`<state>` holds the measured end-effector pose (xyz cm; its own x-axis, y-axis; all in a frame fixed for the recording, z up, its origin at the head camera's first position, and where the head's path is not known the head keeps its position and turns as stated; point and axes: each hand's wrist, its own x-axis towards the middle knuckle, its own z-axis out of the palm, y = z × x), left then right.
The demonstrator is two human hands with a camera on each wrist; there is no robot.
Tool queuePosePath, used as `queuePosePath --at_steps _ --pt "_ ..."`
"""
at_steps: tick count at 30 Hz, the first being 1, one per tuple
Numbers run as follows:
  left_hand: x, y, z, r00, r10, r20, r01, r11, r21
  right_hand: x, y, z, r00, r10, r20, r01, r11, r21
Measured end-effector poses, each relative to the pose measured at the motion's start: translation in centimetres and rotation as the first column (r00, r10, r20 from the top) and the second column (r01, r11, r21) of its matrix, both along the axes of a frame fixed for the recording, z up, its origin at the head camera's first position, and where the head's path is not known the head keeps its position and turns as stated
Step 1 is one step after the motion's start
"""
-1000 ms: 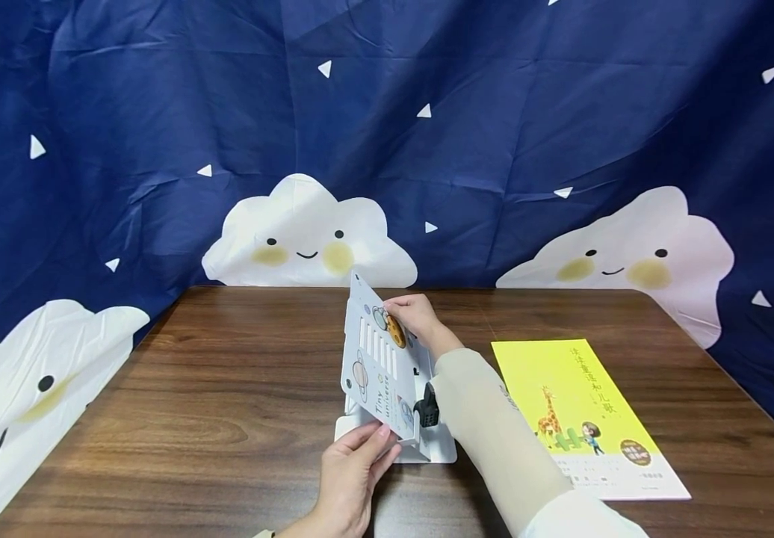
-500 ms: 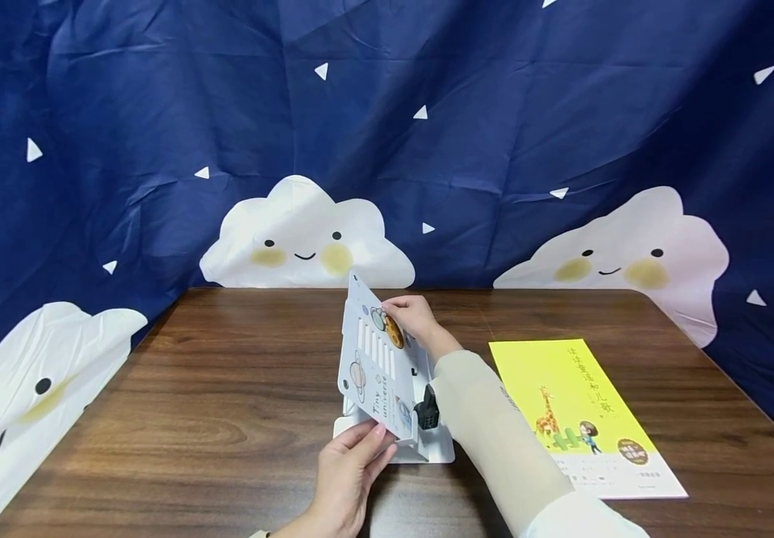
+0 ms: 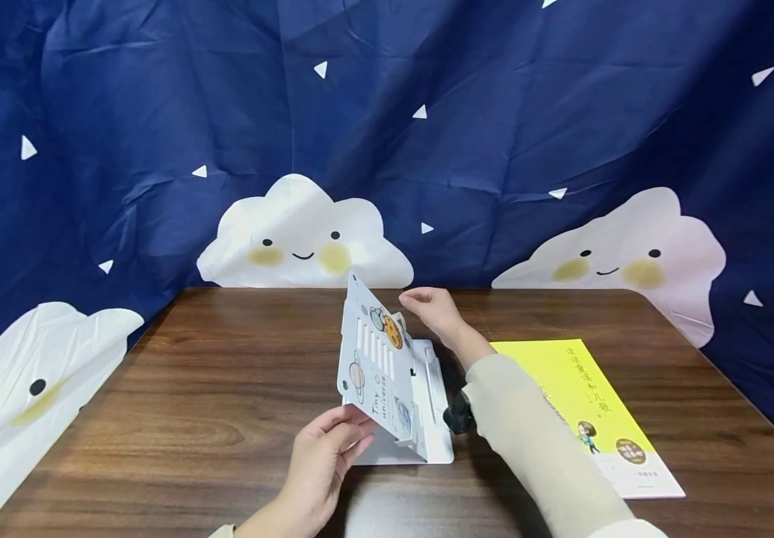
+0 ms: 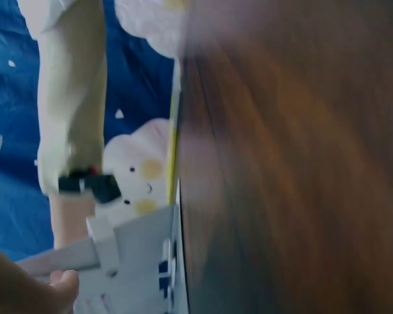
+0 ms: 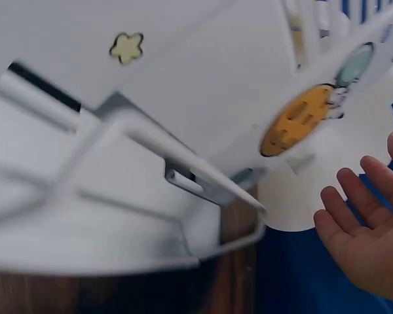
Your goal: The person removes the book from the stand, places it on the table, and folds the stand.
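Note:
A white book stand (image 3: 397,377) stands at mid-table, its tilted plate printed with planets and the words "Tiny universe". Its flat base (image 3: 437,441) rests on the table. My left hand (image 3: 320,456) is at the plate's lower left corner, fingers relaxed and partly hidden behind the edge; whether they touch it is unclear. In the left wrist view a fingertip (image 4: 65,286) shows in front of the stand. Beyond the plate's right side, my right hand (image 3: 437,310) is lifted off the stand. Its fingers are spread and hold nothing in the right wrist view.
A yellow book (image 3: 582,373) with a giraffe and child cover lies flat to the right, partly covered by my right sleeve (image 3: 535,441). The brown wooden table (image 3: 225,388) ends at a dark blue cloud-patterned curtain (image 3: 461,149).
My right hand has let go of the plate's right edge and moved right and away. The left hand has shifted slightly left off the lower lip. The stand keeps its tilt.

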<state>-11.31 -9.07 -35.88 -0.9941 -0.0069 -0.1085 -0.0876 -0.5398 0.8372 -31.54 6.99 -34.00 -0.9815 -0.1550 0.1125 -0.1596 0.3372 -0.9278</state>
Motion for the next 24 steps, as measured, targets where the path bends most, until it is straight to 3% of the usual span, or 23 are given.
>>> queuePosePath --at_steps 7,9,11,15,18,20,22,24 --pt "-0.7 -1.7 1.5 0.995 0.1 -0.019 -0.1 0.994 -0.039 1.9 2.3 1.6 0.989 0.108 -0.1 -0.099 0.991 0.092" --pt "-1.2 -2.4 1.3 0.992 0.118 -0.052 -0.121 0.991 -0.058 2.7 2.7 2.1 0.982 0.143 -0.121 -0.129 0.985 0.114" --pt "-2.0 -3.1 0.2 0.986 0.116 -0.117 -0.126 0.989 -0.081 3.4 3.0 2.5 0.977 0.169 -0.127 -0.154 0.981 0.118" --pt "-5.3 -5.3 -4.6 0.953 0.089 -0.289 -0.132 0.982 -0.133 5.0 3.5 2.9 0.97 0.214 -0.117 -0.203 0.974 0.096" --pt "-7.4 -6.5 -7.5 0.935 0.094 -0.341 -0.161 0.971 -0.176 6.1 3.8 2.9 0.966 0.236 -0.108 -0.231 0.971 0.059" --pt "-8.0 -6.8 -8.1 0.936 0.1 -0.338 -0.179 0.961 -0.21 6.8 3.9 2.6 0.963 0.247 -0.11 -0.244 0.969 0.037" --pt "-8.1 -7.0 -7.9 0.937 0.101 -0.334 -0.192 0.949 -0.25 7.5 3.9 2.4 0.961 0.252 -0.116 -0.251 0.968 0.027" --pt "-7.1 -6.7 -6.1 0.926 0.083 -0.368 -0.181 0.954 -0.24 8.2 3.9 2.0 0.958 0.251 -0.138 -0.248 0.968 0.039"
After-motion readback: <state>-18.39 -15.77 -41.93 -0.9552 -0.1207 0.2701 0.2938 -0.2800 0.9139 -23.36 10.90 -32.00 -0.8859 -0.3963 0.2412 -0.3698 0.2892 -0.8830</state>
